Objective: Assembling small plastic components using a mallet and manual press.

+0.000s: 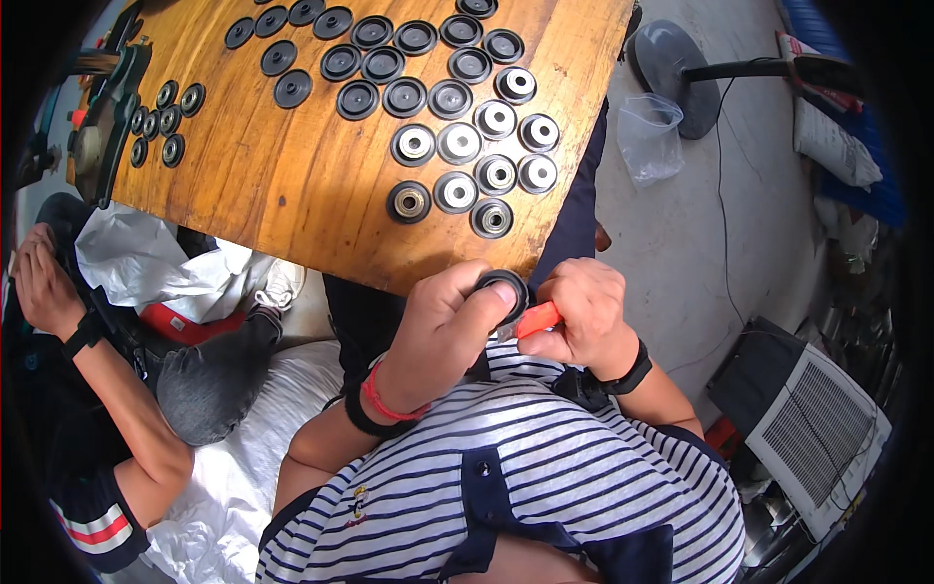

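Observation:
My left hand (433, 331) is closed around a black round disc (513, 281), its thumb pressed on the face. My right hand (592, 313) grips an orange utility knife (540, 318), whose short blade end points at the disc's lower rim. Whether the blade touches the rim I cannot tell. Both hands are just off the near edge of the wooden table (253, 170). On the table closest to them stand several black discs with metal bearings (455, 193) in their centres. Farther back lie several plain black discs (384, 64).
Small loose bearings (169, 120) sit at the table's left, beside a dark machine (97, 146). A co-worker's arm (122, 389) is at left. White sacks (248, 467) lie below it. To the right are a plastic bag (650, 136), a grey round base (676, 78) and a grilled appliance (812, 428).

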`<state>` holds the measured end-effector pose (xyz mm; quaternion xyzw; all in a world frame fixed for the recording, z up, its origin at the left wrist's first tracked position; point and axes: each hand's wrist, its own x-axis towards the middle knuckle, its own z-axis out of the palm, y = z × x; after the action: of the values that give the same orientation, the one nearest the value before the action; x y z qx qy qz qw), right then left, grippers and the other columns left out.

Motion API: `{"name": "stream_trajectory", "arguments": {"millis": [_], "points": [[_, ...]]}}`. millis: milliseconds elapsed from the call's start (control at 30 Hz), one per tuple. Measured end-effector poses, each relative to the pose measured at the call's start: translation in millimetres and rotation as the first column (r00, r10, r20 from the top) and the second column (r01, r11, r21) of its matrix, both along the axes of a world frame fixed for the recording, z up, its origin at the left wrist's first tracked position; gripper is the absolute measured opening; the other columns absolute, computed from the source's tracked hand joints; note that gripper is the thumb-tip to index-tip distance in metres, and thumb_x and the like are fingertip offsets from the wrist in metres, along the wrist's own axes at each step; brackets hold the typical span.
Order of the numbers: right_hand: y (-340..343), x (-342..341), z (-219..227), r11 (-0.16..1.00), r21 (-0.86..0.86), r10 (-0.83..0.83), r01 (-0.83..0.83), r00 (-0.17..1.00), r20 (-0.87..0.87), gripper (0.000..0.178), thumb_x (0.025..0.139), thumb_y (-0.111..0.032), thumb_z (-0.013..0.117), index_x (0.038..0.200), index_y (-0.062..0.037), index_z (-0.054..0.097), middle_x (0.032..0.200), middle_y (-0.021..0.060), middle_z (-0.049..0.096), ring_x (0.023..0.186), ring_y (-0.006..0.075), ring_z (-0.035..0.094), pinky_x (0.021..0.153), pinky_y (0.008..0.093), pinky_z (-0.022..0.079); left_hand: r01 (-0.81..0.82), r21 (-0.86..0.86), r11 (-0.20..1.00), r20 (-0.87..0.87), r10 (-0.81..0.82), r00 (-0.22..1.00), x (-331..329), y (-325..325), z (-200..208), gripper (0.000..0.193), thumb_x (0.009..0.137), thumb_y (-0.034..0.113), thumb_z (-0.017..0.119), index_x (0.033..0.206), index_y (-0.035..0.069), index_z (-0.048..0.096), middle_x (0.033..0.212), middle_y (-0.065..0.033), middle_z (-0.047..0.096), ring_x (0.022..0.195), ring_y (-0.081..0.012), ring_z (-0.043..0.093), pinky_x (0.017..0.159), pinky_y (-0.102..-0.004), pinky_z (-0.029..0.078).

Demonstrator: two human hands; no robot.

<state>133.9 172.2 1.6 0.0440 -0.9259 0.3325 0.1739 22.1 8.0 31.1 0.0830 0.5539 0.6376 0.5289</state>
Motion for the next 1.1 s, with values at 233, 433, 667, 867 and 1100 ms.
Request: {"name": "stream_trajectory", "arguments": {"millis": [233,433,667,867,1100], "points": [[-4.2,1.1,-0.2,0.997,0.030,-0.065,0.066,0.998,-0.015,0.051,0.070,-0.054,0.074,0.063,-0.0088,0.051,0.056,0.0046,0.043,0.046,0.0228,0.048,0.044,0.0326,0.038,0.011,-0.005,1.000,0.245,-0.009,0.970,-3.9,2.0,5.7,0.021,0.094,0.017,0.047,0.080,0.002,0.052,0.056,0.0041,0.040,0.043,-0.0031,0.033,0.041,-0.0200,0.028],[2.0,2.7,-0.8,0.910,-0.149,-0.347,0.386,0.908,0.235,0.049,0.076,-0.052,0.072,0.068,-0.0069,0.053,0.058,0.0071,0.050,0.049,0.0250,0.052,0.045,0.0328,0.040,0.062,0.028,0.998,0.301,-0.067,0.951,-3.1,-2.9,9.5,0.021,0.093,0.017,0.047,0.077,0.003,0.048,0.055,0.0033,0.038,0.042,-0.0051,0.033,0.041,-0.0216,0.028],[2.5,0.2,2.6,0.988,-0.101,0.116,-0.114,0.993,0.014,0.054,0.071,-0.057,0.072,0.066,-0.0075,0.051,0.058,0.0049,0.047,0.046,0.0234,0.050,0.043,0.0322,0.038,0.040,-0.017,0.999,0.276,-0.034,0.960,-1.1,-4.2,6.5,0.020,0.093,0.016,0.047,0.078,0.003,0.049,0.055,0.0032,0.038,0.042,-0.0050,0.033,0.041,-0.0213,0.029],[5.3,5.0,3.7,0.996,-0.072,-0.037,0.044,0.995,0.097,0.050,0.075,-0.051,0.071,0.068,-0.0059,0.052,0.058,0.0069,0.047,0.048,0.0259,0.051,0.045,0.0340,0.040,0.070,0.009,0.998,0.262,-0.070,0.963,2.4,-5.8,5.2,0.019,0.093,0.016,0.047,0.078,0.003,0.050,0.056,0.0032,0.041,0.043,-0.0047,0.036,0.041,-0.0208,0.030],[3.6,0.7,18.1,0.930,-0.216,-0.196,0.297,0.899,0.391,0.028,0.086,-0.030,0.067,0.090,-0.0037,0.059,0.073,0.0110,0.061,0.059,0.0302,0.060,0.055,0.0364,0.048,0.190,0.172,0.967,0.041,-0.200,0.979,-1.8,-9.9,-3.1,0.017,0.094,0.013,0.051,0.083,0.001,0.054,0.071,-0.0005,0.050,0.059,-0.0064,0.046,0.055,-0.0212,0.038]]}}
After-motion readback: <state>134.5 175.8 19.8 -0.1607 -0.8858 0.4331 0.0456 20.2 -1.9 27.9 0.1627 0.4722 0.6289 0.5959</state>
